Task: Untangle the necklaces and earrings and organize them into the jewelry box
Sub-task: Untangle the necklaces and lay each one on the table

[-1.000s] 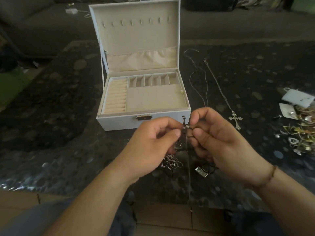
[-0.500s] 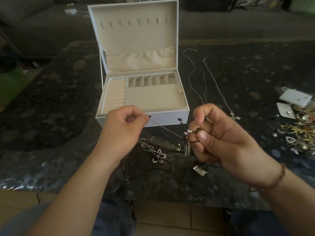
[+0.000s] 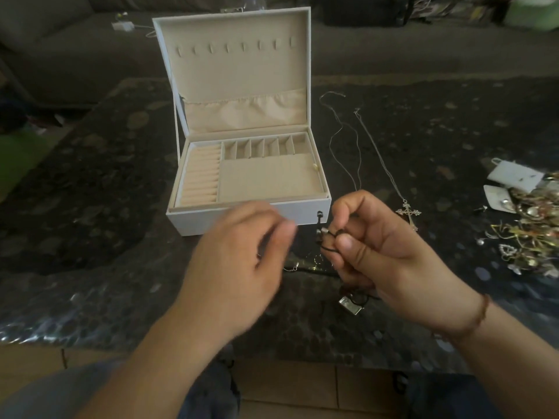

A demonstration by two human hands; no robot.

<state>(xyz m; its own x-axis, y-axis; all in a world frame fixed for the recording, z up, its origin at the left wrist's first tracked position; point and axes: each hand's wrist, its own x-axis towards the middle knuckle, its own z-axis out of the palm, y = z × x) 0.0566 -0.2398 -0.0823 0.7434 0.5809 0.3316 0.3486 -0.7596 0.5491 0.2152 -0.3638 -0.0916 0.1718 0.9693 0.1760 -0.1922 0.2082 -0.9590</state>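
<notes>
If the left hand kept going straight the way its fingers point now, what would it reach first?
Probably the black cord pinched in the right hand. The blurred left hand points its fingers right and slightly away, just in front of the white jewelry box. Depth is unclear, so it might pass in front.
</notes>
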